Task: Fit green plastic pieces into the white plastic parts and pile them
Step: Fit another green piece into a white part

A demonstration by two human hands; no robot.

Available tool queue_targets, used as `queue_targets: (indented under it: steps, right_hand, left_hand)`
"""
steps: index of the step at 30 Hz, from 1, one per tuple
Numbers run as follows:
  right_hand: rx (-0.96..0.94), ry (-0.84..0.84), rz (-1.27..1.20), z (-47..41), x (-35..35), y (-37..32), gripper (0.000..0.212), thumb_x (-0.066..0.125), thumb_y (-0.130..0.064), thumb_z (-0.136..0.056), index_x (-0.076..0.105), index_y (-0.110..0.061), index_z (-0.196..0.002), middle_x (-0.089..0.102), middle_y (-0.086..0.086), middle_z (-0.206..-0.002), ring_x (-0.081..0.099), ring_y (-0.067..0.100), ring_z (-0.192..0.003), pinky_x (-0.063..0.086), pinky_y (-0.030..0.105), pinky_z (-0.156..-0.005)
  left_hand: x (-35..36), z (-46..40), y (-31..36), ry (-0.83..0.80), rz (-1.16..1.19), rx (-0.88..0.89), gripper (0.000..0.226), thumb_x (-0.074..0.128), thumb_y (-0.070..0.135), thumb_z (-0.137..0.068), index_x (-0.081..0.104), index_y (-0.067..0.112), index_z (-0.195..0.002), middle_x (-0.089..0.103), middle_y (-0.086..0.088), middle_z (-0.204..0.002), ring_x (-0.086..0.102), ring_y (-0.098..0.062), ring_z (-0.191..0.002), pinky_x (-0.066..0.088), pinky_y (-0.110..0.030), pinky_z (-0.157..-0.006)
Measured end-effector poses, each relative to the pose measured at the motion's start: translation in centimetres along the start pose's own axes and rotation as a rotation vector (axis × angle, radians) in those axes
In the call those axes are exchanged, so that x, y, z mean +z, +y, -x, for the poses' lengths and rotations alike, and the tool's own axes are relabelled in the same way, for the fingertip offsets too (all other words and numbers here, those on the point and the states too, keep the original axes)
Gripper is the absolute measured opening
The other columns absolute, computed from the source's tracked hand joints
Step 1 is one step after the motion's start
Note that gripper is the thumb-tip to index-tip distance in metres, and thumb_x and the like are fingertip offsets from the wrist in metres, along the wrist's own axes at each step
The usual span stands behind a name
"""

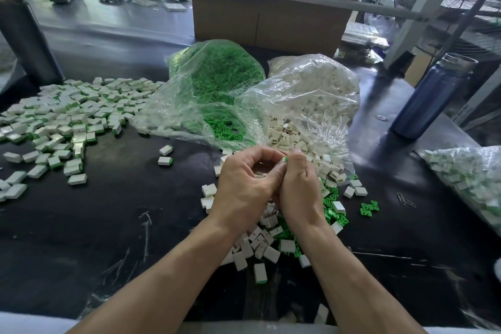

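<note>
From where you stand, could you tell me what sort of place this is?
Probably a small factory assembly bench: bulk bags of green pieces and white parts, a big pile of assembled units, and cardboard cartons behind.

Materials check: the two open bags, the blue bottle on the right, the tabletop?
Bags: thin clear plastic film, glossy, crinkled.
Bottle: looks like metal, blue coat with soft sheen, bare silvery rim.
Tabletop: dark, smooth, slightly shiny, pale scratches; rubber or laminate, can't tell.

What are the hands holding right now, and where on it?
Both hands, left hand and right hand, pinch one small white part at fingertips; exact grip hidden.
</note>
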State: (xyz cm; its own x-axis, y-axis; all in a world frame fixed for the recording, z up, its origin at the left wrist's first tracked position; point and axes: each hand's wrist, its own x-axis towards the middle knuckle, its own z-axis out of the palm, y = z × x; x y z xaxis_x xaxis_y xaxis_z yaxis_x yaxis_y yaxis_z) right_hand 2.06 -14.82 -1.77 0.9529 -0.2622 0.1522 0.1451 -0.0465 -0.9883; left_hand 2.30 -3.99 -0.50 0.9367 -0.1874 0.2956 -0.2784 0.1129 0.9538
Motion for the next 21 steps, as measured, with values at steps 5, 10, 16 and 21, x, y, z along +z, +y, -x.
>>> queue_targets:
  steps: [5,10,16,21]
  right_hand:
    - [-0.025,-0.012,-0.002,0.3,-0.1,-0.5,0.061,0.027,-0.039,-0.107,0.081,-0.040,-0.078,0.077,-0.010,-0.072,0.074,0.003,-0.071,0.056,0.018,-0.059]
    - [-0.031,-0.035,-0.035,0.5,-0.1,-0.8,0.060,0.028,-0.038,-0.107,0.082,-0.042,-0.081,0.078,-0.007,-0.074,0.076,0.007,-0.072,0.057,0.019,-0.060]
    - [-0.036,-0.031,-0.049,0.8,-0.1,-1.2,0.064,0.026,-0.030,-0.111,0.082,-0.045,-0.083,0.081,-0.008,-0.086,0.078,0.008,-0.085,0.060,0.018,-0.070]
    - [-0.029,-0.019,-0.039,0.9,0.0,-1.4,0.060,0.028,-0.034,-0.108,0.082,-0.043,-0.084,0.080,-0.007,-0.085,0.078,0.010,-0.084,0.060,0.021,-0.069]
  left_hand:
    - [0.1,0.0,-0.1,-0.005,-0.003,0.005,0.002,0.075,0.004,-0.093,0.076,0.005,-0.095,0.079,-0.002,-0.089,0.075,-0.009,-0.077,0.057,-0.016,-0.065]
    - [0.1,0.0,-0.1,-0.007,-0.012,0.007,0.003,0.075,0.004,-0.093,0.076,0.005,-0.095,0.079,-0.002,-0.090,0.076,-0.011,-0.079,0.057,-0.017,-0.067]
    - [0.1,0.0,-0.1,-0.011,-0.008,-0.009,0.003,0.074,0.004,-0.094,0.076,0.004,-0.097,0.079,-0.005,-0.091,0.077,-0.018,-0.083,0.059,-0.022,-0.071]
    - [0.1,0.1,-0.1,-0.016,-0.010,0.003,0.004,0.074,0.004,-0.094,0.076,0.003,-0.097,0.079,-0.005,-0.091,0.076,-0.018,-0.083,0.059,-0.021,-0.070]
